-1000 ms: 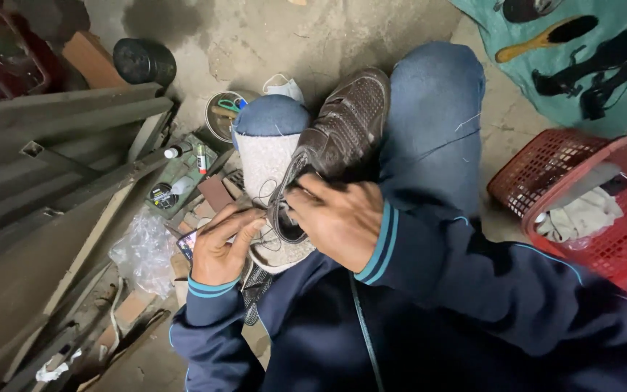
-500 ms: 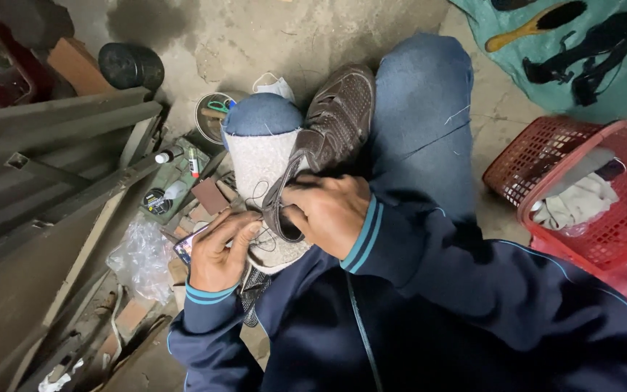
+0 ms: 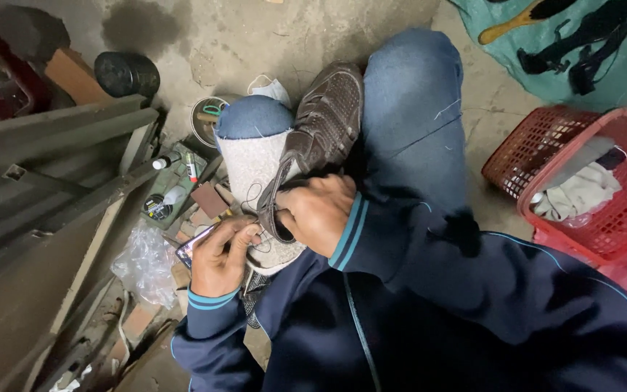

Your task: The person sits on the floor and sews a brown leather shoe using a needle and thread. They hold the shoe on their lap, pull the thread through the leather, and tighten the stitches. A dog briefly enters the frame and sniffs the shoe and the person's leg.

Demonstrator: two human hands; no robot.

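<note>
Since the earlier frame the left hand [image 3: 219, 254] shifts slightly; right hand [image 3: 317, 212] stays. Left grip closed on a tool [image 3: 196, 243], right on the shoe [image 3: 313, 145], centre frame.

The person wears a dark navy track jacket with a zip running down the front in the lower middle of the frame. Its ribbed cuffs carry thin teal stripes, seen at the left hand [image 3: 220, 255] in the lower left and at the right hand [image 3: 318, 212] near the centre. Both hands are bare. Faded blue denim jeans cover the legs in the upper middle.
</note>
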